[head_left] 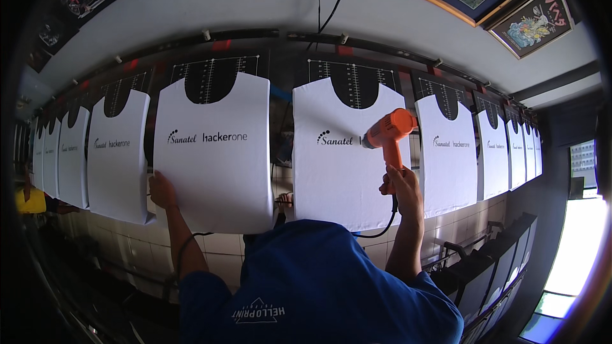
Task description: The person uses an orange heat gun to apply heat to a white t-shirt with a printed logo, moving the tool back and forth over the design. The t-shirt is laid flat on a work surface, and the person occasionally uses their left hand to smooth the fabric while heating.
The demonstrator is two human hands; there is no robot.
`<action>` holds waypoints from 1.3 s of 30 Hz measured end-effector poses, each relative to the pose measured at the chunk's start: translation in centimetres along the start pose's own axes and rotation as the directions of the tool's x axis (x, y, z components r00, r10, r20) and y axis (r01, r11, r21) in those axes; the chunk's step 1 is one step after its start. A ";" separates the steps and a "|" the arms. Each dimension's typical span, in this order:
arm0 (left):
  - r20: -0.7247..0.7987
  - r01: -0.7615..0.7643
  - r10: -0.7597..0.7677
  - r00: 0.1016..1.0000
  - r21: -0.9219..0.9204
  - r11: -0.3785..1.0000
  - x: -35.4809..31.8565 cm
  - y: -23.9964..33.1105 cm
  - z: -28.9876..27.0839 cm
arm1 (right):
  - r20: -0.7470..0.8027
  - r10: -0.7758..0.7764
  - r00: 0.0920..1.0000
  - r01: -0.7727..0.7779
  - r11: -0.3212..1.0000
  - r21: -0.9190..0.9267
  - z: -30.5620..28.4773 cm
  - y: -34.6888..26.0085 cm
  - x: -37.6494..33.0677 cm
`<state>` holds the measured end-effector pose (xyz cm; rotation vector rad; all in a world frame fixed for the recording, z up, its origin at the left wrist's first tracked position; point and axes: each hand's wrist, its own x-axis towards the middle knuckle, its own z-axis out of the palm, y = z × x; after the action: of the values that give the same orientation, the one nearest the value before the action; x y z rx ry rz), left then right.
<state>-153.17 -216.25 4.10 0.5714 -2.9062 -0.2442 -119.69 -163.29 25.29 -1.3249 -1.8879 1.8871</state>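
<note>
An orange heat gun [391,132] is in my right hand [403,190], its fingers wrapped round the handle. The dark nozzle points left, close to the black print on a white shirt panel [347,185]. That panel lies over a dark board, which shows through the neck opening. My left hand [163,191] is closed at the lower left edge of another white printed shirt panel [213,185]; some of its fingers are hidden. A black cord [386,226] hangs from the heat gun's handle and curves toward my blue shirt [306,280].
More white printed shirt panels, such as one on the left [118,178] and one on the right [446,178], continue the row. A dark rail [242,33] runs behind the boards. Dark slanted panels [503,261] stand at the lower right. Framed pictures [530,20] hang on the wall.
</note>
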 end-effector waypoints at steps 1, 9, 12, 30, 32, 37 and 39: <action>0.002 0.002 -0.002 1.000 0.010 1.000 0.1 -0.1 -0.1 | 0.031 0.006 1.000 -0.007 1.000 0.028 0.0 0.1 0.1; -0.006 -0.009 0.009 1.000 0.025 1.000 0.0 -0.3 0.1 | 0.082 0.013 0.997 -0.016 0.999 0.035 1.0 0.0 0.6; -0.001 -0.014 0.014 1.000 0.032 0.999 0.0 -0.1 0.1 | 0.094 -0.040 0.995 0.037 0.999 0.026 1.7 -0.2 0.7; -0.029 -0.022 0.022 0.999 0.016 1.000 -0.2 0.4 -0.2 | 0.104 0.024 0.994 -0.025 1.000 0.012 1.2 -0.2 0.0; -0.031 -0.022 0.023 0.999 0.023 0.999 -0.2 0.3 -0.3 | 0.103 0.025 0.994 -0.026 1.000 0.009 1.3 -0.1 -0.1; -0.029 -0.013 0.013 0.999 0.014 1.000 -0.1 0.1 -0.1 | 0.113 0.006 0.994 -0.008 1.000 0.020 1.6 0.2 0.1; -0.017 -0.011 0.012 1.000 0.041 0.999 0.0 0.0 0.0 | 0.102 0.034 0.994 -0.037 0.999 0.028 1.3 -0.5 -0.1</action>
<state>-153.20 -216.23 4.09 0.5601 -2.9031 -0.1784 -120.70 -164.25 25.52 -1.2846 -1.8877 2.0281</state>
